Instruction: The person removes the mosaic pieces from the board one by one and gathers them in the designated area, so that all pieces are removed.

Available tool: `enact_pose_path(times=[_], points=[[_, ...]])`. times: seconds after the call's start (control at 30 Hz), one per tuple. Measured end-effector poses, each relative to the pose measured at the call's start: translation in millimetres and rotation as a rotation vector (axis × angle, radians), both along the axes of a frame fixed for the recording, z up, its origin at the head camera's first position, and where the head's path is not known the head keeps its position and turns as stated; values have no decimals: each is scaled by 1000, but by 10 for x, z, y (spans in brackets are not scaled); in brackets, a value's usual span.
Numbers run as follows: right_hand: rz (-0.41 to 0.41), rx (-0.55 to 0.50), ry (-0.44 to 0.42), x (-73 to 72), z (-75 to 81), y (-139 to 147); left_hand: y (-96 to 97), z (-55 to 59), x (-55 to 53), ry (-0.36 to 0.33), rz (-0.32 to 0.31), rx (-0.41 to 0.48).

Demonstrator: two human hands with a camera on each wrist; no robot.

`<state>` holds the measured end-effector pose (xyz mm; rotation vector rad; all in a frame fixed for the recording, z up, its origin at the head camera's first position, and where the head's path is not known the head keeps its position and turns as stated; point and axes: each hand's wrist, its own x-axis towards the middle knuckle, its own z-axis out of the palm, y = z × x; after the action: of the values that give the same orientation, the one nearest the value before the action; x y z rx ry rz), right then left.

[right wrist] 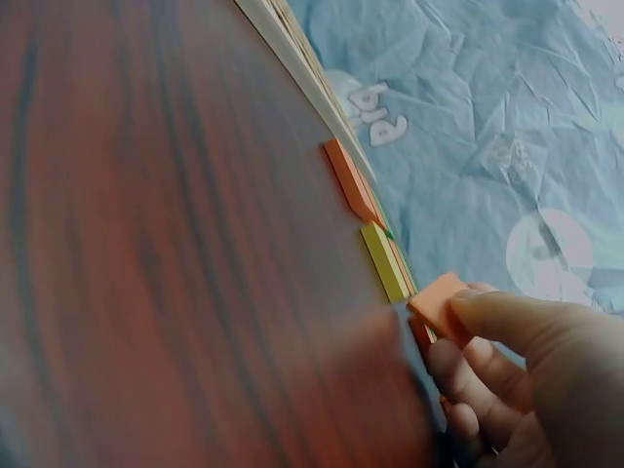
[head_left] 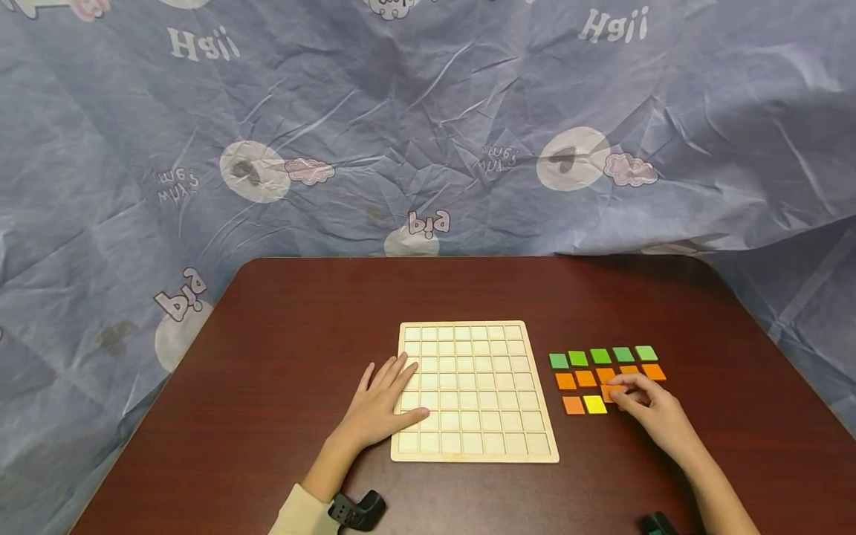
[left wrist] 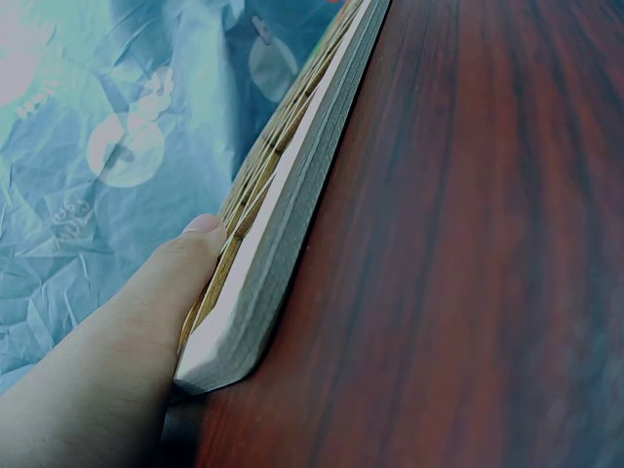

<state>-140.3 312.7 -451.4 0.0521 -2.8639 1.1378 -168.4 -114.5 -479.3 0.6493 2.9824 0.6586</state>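
Note:
My left hand (head_left: 383, 405) lies with spread, straight fingers on the left edge of a pale wooden grid board (head_left: 476, 455). In the left wrist view the thumb (left wrist: 175, 278) rests along the board's rim. On the right, my right hand (head_left: 655, 416) pinches an orange square tile (right wrist: 439, 300) between thumb and fingers, tilted up in the right wrist view. Left of that hand sit a yellow tile (head_left: 595, 404) and another orange tile (head_left: 573, 405). Behind them are a row of orange tiles (head_left: 565, 381), partly covered by the fingers, and a row of green tiles (head_left: 600, 356).
The dark red-brown table (head_left: 321, 312) has rounded far corners. A blue-grey printed cloth (head_left: 428, 134) hangs behind it. A black wrist strap device (head_left: 358, 511) sits at my left wrist, and another (head_left: 657, 523) shows near my right forearm.

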Motion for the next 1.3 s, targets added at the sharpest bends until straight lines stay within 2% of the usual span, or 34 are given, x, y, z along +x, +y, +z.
enact_pose_path(times=[0.3,0.63,0.87,1.3], points=[[20,40,57,10,-61,123,-1,19,-2,1,0,3],[27,79,137,-5,-116,92,-12,34,-13,1,0,2],[27,90,148,-10,-122,91,-7,22,-10,6,5,-2],[21,94,115,7,-112,89,5,23,3,-16,2,2]])
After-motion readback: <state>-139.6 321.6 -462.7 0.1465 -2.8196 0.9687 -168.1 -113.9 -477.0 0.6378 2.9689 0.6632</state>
